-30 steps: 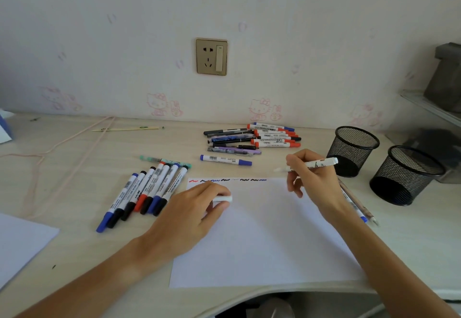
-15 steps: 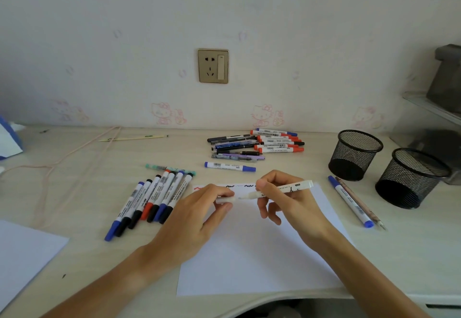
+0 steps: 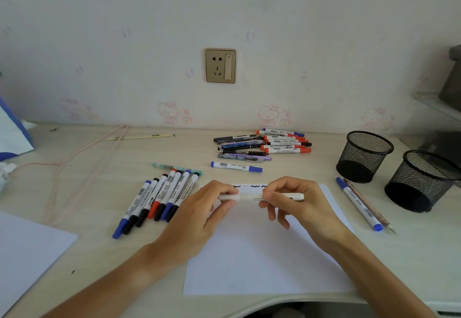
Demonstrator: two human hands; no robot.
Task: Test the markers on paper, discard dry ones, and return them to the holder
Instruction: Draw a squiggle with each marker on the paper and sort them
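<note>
Both hands meet over the top edge of the paper [image 3: 269, 248] at centre frame. The right hand [image 3: 299, 203] pinches the barrel of the white marker [image 3: 252, 197] between thumb and forefinger, its other fingers curled loosely beneath. The left hand [image 3: 199, 218] closes its fingertips round the marker's left end, where the cap sits. The marker lies level, just above the sheet. There is dark print along its barrel, too small to read.

Half a second ago the cap and the tip were only just coming together; a second ago the right hand held the marker up near the right end of the scribbles while the left hand held the cap apart. Now cap and barrel form one straight line.

Along the paper's top edge run test scribbles [image 3: 257, 186] in black and blue, partly hidden by the hands.

Left of centre, a row of markers [image 3: 159, 198] lies fanned on the counter [image 3: 87, 193], with barcode labels but no legible text. One blue marker [image 3: 236, 166] lies alone above the paper, also barcoded. Behind it is a pile of pens and markers [image 3: 264, 144]; its printing is unreadable. At the right stand two black mesh holders [image 3: 364, 155], with a blue marker and a pencil [image 3: 359, 204] beside them.
</note>
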